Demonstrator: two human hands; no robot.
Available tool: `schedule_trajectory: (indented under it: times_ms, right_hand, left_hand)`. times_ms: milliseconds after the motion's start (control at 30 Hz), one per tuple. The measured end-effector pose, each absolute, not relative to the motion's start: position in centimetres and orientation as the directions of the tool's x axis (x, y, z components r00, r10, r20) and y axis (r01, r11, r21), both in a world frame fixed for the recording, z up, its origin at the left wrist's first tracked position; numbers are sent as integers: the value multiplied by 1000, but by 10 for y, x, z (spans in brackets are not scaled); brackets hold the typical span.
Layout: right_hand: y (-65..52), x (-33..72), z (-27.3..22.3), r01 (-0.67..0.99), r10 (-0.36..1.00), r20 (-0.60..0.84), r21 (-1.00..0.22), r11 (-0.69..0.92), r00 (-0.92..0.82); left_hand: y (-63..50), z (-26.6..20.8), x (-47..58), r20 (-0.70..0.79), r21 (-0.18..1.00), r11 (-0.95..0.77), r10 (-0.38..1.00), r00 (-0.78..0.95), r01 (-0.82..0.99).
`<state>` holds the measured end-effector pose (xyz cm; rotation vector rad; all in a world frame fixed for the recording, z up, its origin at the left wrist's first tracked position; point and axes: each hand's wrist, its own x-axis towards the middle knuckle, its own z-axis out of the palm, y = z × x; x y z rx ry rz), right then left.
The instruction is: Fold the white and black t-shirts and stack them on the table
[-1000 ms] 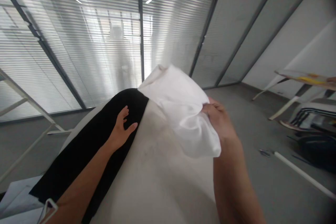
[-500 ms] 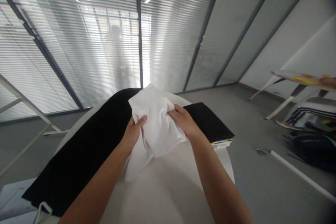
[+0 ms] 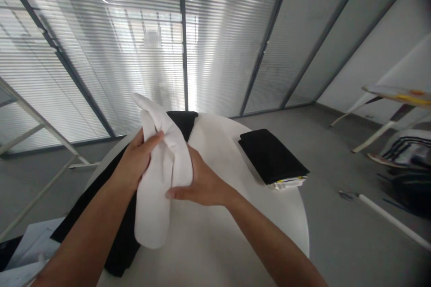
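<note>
A white cloth [image 3: 153, 215], bunched lengthwise into a long folded bundle, is held up over the round white table [image 3: 220, 143]. My left hand [image 3: 136, 159] is closed around its left side, the thumb pressed on the front. On the right edge my right hand [image 3: 207, 181] grips it, with the thumb low at the front and the fingers hidden behind. Beneath and behind the cloth lies a long black fabric piece [image 3: 123, 242], partly covered by my left arm. A folded black fabric stack [image 3: 272, 154] rests near the table's right edge.
White sheets [image 3: 35, 246] lie at the lower left, near a white metal frame [image 3: 43, 123]. Right of the table, a white pole [image 3: 392, 219] is on the grey floor. A low table [image 3: 397, 94] stands farther right. Glass panels with blinds [image 3: 222, 45] are ahead.
The white cloth has gone from spread out to a narrow bundle and moved left. Both hands shifted left with it, the right one lower. The view turned slightly left.
</note>
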<state>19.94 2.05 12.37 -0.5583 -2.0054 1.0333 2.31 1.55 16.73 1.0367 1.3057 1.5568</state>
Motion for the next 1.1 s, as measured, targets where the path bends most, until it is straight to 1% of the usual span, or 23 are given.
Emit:
schedule_trajectory:
  times_ms: [67, 200, 233, 300, 367, 467, 567, 633, 667, 700, 733, 767, 833, 867, 933, 1000, 1033, 1067, 1100]
  right_hand:
    - [17, 192, 115, 42, 688, 447, -821, 569, -572]
    - [28, 179, 87, 140, 805, 373, -866, 481, -461]
    - [33, 175, 83, 127, 822, 368, -879, 460, -434]
    - [43, 166, 82, 38, 841, 377, -905, 423, -389]
    - [55, 153, 87, -93, 862, 355, -934, 346, -362]
    - [71, 131, 90, -236, 911, 207, -964, 126, -358]
    - [85, 110, 69, -324, 942, 38, -943, -77, -334]
    - [94, 102, 43, -327, 951, -104, -923, -202, -292]
    - [98, 100, 30, -288, 948, -193, -920, -265, -255]
    - [101, 99, 18, -229, 949, -250, -929, -291, -192]
    - [104, 100, 8, -170, 951, -262, -942, -289, -164]
    - [107, 101, 1, -125, 958, -238, -958, -258, -159]
    - [110, 105, -4, -75, 974, -115, -988, -132, -196]
    - [112, 107, -2, -81, 973, -44, -995, -63, -225]
    - [116, 111, 6, -126, 967, 72, -991, 42, -244]
    - [121, 117, 12, -140, 975, 121, -986, 95, -187]
    - [124, 120, 13, -102, 981, 127, -988, 113, -145]
    - [128, 124, 12, -26, 986, 130, -991, 128, -108]
    - [130, 128, 11, 80, 988, 128, -988, 135, -86]
  left_hand:
    - [5, 167, 13, 59, 996, -76, 951, -303, -46]
    - [-14, 165, -22, 14, 996, 20, 924, -382, 86]
    - [-19, 168, -33, -5, 989, 67, 910, -415, 135]
    - [-32, 179, -55, -36, 962, 166, 865, -501, 218]
    - [-45, 191, -76, -90, 954, 232, 827, -555, 190]
    - [-56, 194, -106, -147, 963, 249, 803, -577, 102]
    - [-51, 170, -132, -216, 955, 290, 819, -531, 58]
    - [-44, 143, -147, -333, 923, 382, 846, -417, 38]
    - [-42, 129, -153, -400, 896, 442, 833, -382, 26]
    - [-41, 116, -157, -418, 890, 455, 842, -342, 32]
    - [-42, 106, -161, -439, 882, 471, 843, -311, 33]
    - [-44, 98, -165, -455, 876, 481, 847, -273, 32]
    - [-53, 93, -172, -466, 879, 476, 864, -190, 13]
    - [-58, 95, -175, -472, 878, 479, 864, -176, 1]
    - [-68, 104, -182, -465, 881, 473, 854, -235, -24]
    - [-75, 114, -189, -455, 882, 468, 826, -333, -45]
    - [-76, 116, -191, -455, 881, 472, 818, -351, -43]
    - [-76, 116, -193, -455, 879, 477, 826, -333, -16]
    - [-75, 113, -196, -447, 875, 481, 843, -300, 49]
